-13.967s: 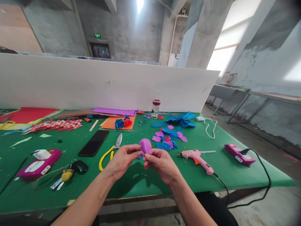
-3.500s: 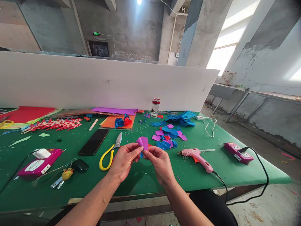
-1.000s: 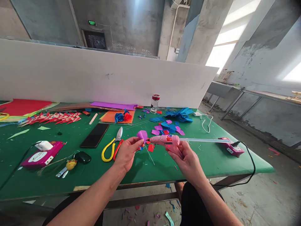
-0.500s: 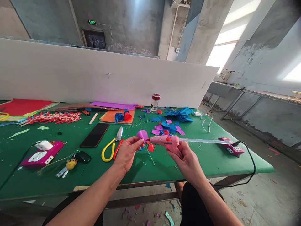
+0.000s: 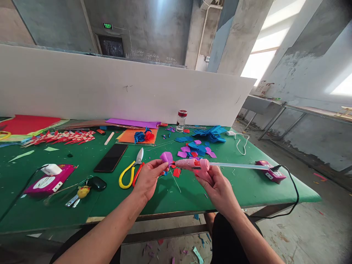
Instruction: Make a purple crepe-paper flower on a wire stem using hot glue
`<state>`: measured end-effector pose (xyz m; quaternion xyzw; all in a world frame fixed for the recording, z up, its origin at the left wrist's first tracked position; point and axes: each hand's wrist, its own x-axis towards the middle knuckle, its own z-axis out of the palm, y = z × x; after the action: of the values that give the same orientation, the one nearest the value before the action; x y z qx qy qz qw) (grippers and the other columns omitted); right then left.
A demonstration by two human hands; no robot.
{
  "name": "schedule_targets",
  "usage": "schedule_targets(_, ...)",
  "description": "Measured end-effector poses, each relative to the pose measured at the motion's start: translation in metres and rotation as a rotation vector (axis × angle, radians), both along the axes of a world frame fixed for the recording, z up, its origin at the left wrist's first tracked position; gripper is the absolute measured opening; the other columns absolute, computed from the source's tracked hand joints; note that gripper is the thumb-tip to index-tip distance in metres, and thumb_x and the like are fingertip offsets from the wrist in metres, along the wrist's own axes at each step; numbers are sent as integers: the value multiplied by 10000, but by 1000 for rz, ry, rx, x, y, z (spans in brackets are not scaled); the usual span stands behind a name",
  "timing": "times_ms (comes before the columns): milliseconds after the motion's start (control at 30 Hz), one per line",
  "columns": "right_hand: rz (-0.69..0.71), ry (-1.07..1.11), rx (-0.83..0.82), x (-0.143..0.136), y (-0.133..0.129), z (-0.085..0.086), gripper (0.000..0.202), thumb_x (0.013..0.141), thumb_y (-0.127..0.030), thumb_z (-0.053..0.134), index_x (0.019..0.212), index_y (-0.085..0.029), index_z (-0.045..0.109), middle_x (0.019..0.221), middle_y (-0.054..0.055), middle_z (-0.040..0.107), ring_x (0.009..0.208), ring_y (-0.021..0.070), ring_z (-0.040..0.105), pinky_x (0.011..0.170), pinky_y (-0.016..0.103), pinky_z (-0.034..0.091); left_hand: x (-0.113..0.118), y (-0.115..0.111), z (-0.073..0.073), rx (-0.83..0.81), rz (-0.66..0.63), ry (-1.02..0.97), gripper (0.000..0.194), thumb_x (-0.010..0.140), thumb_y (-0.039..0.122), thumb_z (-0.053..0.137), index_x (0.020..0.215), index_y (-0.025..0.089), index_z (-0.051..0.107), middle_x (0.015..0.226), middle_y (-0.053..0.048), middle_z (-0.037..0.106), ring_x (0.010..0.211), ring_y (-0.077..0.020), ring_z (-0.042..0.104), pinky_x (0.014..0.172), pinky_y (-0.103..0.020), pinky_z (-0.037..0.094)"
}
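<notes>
Between the thumb and fingers of my left hand (image 5: 150, 178) is a purple paper petal (image 5: 166, 157). My right hand (image 5: 220, 187) is wrapped round the handle of a pink hot glue gun (image 5: 192, 164), its nozzle pointing left at the base of the petal. Whether the tip touches the paper I cannot tell. A long clear glue stick (image 5: 236, 165) sticks out of the gun's back end. Below the nozzle lie a red paper piece (image 5: 176, 172) and thin wires (image 5: 176, 182). Scissors (image 5: 132, 170) with yellow and red handles rest left of my left hand.
Blue crepe paper (image 5: 211, 134) and purple petals (image 5: 185, 149) lie beyond the gun. A glass jar (image 5: 181, 121) stands near the white board (image 5: 123, 88). Leftward are a phone (image 5: 110, 157), keys (image 5: 82, 192) and a power strip (image 5: 51, 179). Another power strip (image 5: 271, 172) sits at right.
</notes>
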<state>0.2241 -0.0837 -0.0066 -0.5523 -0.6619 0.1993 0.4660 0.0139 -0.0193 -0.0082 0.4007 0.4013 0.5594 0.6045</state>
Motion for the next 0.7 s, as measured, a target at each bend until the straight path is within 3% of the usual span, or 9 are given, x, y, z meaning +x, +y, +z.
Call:
schedule_targets(500, -4, -7, -6, -2, -1, 1, 179, 849, -330, 552, 1001, -239, 531, 803, -11, 625, 650, 161, 529, 597, 245, 430, 0, 0, 1, -1, -10, 0, 223, 582, 302, 830, 727, 159, 739, 692, -26, 665, 662, -130, 559, 641, -270, 385)
schedule_targets(700, 8, 20, -5, 0, 0, 0, 212, 855, -336, 545, 1045, -246, 527, 873, 5, 670, 718, 180, 585, 628, 260, 454, 0, 1, 2, -17, 2, -7, 248, 562, 304, 839, 726, 151, 734, 680, -25, 669, 668, -130, 567, 643, -264, 388)
